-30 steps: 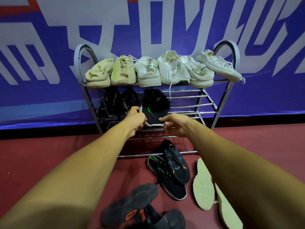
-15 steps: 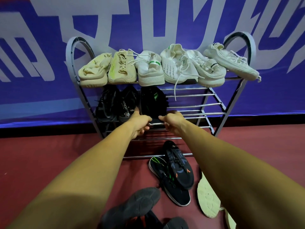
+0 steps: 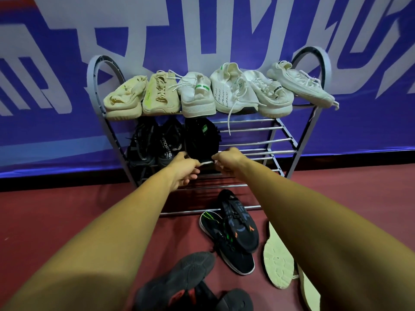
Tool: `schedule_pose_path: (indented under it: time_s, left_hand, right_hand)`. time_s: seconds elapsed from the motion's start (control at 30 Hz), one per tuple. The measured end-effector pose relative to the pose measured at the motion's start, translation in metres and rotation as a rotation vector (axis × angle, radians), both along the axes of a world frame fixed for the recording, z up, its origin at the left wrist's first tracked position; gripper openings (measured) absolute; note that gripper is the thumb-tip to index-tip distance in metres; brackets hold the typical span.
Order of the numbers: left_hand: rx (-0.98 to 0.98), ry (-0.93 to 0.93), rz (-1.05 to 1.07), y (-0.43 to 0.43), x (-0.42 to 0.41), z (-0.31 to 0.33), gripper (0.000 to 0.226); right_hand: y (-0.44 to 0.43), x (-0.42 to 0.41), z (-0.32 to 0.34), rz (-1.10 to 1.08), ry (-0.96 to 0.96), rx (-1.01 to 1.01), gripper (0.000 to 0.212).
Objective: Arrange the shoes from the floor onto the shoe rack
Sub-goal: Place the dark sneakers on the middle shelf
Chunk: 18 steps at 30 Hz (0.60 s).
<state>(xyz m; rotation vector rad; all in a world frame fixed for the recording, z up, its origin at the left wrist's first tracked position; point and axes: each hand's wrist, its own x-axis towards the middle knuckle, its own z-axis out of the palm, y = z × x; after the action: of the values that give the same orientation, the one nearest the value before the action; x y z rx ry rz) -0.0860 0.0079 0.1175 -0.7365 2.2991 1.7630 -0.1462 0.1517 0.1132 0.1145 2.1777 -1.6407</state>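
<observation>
Left hand (image 3: 184, 170): fingers curled at heel of black knit sneaker with green tag (image 3: 202, 140), touching its white sole edge.
Right hand (image 3: 226, 160): closed on same heel from other side.
Black sneaker: on middle shelf of grey metal-bar shoe rack (image 3: 289, 142), third from left, beside two other black shoes (image 3: 155, 144).
Top shelf: six cream and white sneakers (image 3: 215, 93) in a row.
Red floor (image 3: 45, 221): pair of black sneakers (image 3: 233, 230), dark grey shoes (image 3: 179, 277), pale upturned soles (image 3: 278, 263).
</observation>
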Motion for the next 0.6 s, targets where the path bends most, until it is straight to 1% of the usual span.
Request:
schedule_pose_path:
  time_s: [0.03,0.07,0.1,0.2,0.27,0.33,0.43,0.53,0.6]
  left_hand:
    - [-0.012,-0.001,-0.004,0.001,0.005,0.001,0.038]
    - [-0.027,-0.001,-0.014,0.003,0.01,0.002,0.033]
    - [-0.045,0.0,-0.033,0.005,0.014,0.003,0.033]
    - [-0.085,-0.025,-0.104,0.013,0.027,0.003,0.047]
    - [-0.124,-0.05,-0.159,0.017,0.034,0.002,0.047]
    - [-0.179,-0.075,-0.224,0.022,0.044,-0.003,0.047]
    - [-0.296,-0.109,-0.338,0.035,0.058,-0.02,0.048]
    - [-0.361,-0.151,-0.462,0.045,0.063,-0.037,0.049]
    - [-0.384,-0.169,-0.493,0.048,0.061,-0.049,0.043]
  right_hand:
    - [0.002,0.004,0.001,0.013,-0.002,0.009,0.029]
    - [0.004,0.009,0.003,0.027,-0.001,0.016,0.031]
    - [0.006,0.014,0.004,0.04,0.002,0.03,0.03]
    - [0.009,0.034,0.004,0.085,0.02,0.087,0.021]
    - [0.012,0.045,-0.002,0.141,0.043,0.143,0.011]
    - [0.017,0.054,-0.012,0.188,0.1,0.203,0.008]
    - [0.033,0.063,-0.023,0.196,0.237,0.356,0.015]
    - [0.047,0.069,-0.029,0.285,0.244,0.533,0.02]
    - [0.055,0.072,-0.036,0.343,0.238,0.652,0.019]
